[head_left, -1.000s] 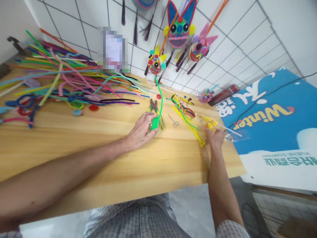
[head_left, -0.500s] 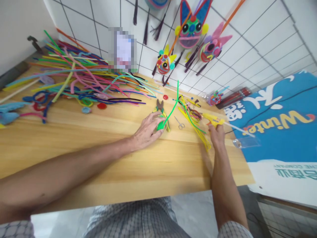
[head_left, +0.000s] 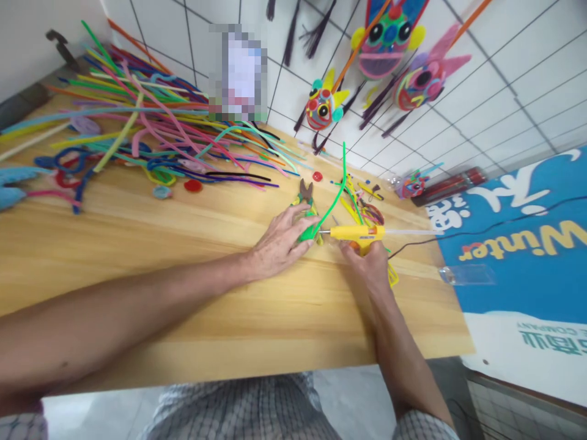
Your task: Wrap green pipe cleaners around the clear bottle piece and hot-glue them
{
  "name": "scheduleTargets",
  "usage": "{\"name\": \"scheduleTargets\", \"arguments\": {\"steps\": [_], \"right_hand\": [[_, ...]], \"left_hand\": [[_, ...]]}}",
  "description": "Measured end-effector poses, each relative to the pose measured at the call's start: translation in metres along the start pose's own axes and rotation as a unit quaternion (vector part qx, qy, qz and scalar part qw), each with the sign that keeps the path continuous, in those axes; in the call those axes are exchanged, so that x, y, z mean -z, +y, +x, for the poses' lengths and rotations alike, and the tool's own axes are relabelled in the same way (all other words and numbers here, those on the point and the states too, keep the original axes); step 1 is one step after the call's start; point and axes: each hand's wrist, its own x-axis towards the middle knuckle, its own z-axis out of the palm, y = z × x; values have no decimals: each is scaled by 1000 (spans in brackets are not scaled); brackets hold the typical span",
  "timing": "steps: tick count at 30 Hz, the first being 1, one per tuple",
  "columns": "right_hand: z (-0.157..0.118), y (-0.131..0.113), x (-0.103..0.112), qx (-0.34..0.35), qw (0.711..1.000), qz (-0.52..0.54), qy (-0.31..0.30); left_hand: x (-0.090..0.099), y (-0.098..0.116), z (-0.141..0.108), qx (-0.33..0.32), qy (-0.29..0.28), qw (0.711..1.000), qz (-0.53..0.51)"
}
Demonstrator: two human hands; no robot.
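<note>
My left hand (head_left: 280, 245) rests low over the table, its fingers closed on a green coiled pipe cleaner (head_left: 309, 230). From that coil a long green tail (head_left: 337, 197) runs up and to the right. In my right hand (head_left: 372, 261) is a yellow hot glue gun (head_left: 351, 232), a clear glue stick (head_left: 410, 231) poking out of its back. Its metal nozzle points left, at the edge of the green coil; whether they touch I cannot tell. Just beyond my left fingers lie pliers (head_left: 306, 192) with their jaws spread, handles partly hidden.
A heap of colourful pipe cleaners (head_left: 169, 131) covers the back left. Yellow pipe cleaner pieces (head_left: 351, 211) lie behind the glue gun, whose dark cord (head_left: 477, 234) trails right. Decorated masks (head_left: 389, 40) hang at the tiled wall. A red disc (head_left: 317, 176) sits behind the pliers.
My right hand has brought the glue gun left, from the right side of the table to the green coil. My left hand keeps its hold. The camera view has shifted slightly.
</note>
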Motion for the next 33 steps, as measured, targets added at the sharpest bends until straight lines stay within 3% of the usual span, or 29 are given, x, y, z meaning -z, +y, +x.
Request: {"name": "scheduleTargets", "arguments": {"steps": [13,33], "right_hand": [[-8,-6,-2,34,999,-10,-40],[-7,11,-6,47,997,-39,-45]], "left_hand": [[-8,-3,-2,-15,16,999,27],[-5,0,-2,3,-1,1000,16]]}}
